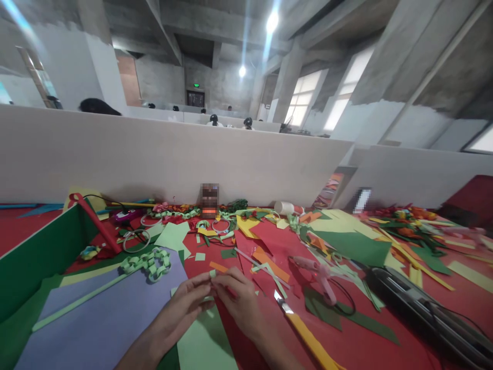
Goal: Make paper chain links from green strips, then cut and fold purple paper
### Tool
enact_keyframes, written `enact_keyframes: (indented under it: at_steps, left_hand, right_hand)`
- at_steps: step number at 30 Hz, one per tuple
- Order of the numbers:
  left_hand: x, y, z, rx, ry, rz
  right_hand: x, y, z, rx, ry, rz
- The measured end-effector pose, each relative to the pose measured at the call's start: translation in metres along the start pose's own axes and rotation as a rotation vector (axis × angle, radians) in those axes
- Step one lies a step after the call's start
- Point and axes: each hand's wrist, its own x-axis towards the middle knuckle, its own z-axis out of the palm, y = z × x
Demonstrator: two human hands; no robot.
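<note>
L hand point(185, 304) & R hand point(239, 297) meet near centre, fingers curled, tips pinched shut on a small green paper strip point(212, 273) held betw. them, just above the red table point(385, 339). Paper chain point(148, 262) lies left & farther off, on the lilac sheet point(96, 324). Yellow-handled scissors point(304, 329) sit just right of R hand; pink glue gun point(314, 267) is farther right.

Head camera, facing forward-down, close over cluttered table point(385, 339).
</note>
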Motion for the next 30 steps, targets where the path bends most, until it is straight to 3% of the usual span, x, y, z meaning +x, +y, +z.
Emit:
enact_keyframes:
  at_steps: [7,10,15,17,19,22,30]
  left_hand:
    - [0.003,0.011,-0.019,0.128,0.147,-0.038]
    - [0.004,0.014,-0.022,0.276,0.232,0.082]
    - [0.002,0.016,-0.018,0.558,0.371,0.398]
    - [-0.002,0.014,-0.016,0.838,0.299,0.566]
    - [-0.006,0.012,-0.014,1.189,0.125,0.683]
    - [-0.008,0.007,-0.013,1.426,-0.069,0.668]
    - [0.005,-0.002,-0.022,1.594,0.130,0.619]
  right_hand:
    - [0.006,-0.012,-0.010,0.064,-0.006,0.151]
    - [0.009,-0.013,-0.012,0.091,0.012,0.223]
    - [0.010,-0.009,-0.008,0.090,-0.013,0.286]
    - [0.008,-0.006,-0.006,0.077,-0.039,0.283]
    - [0.007,-0.004,-0.004,0.057,-0.079,0.275]
    - [0.005,-0.004,-0.005,0.009,-0.156,0.260]
    - [0.000,0.000,-0.007,-0.275,-0.212,0.208]
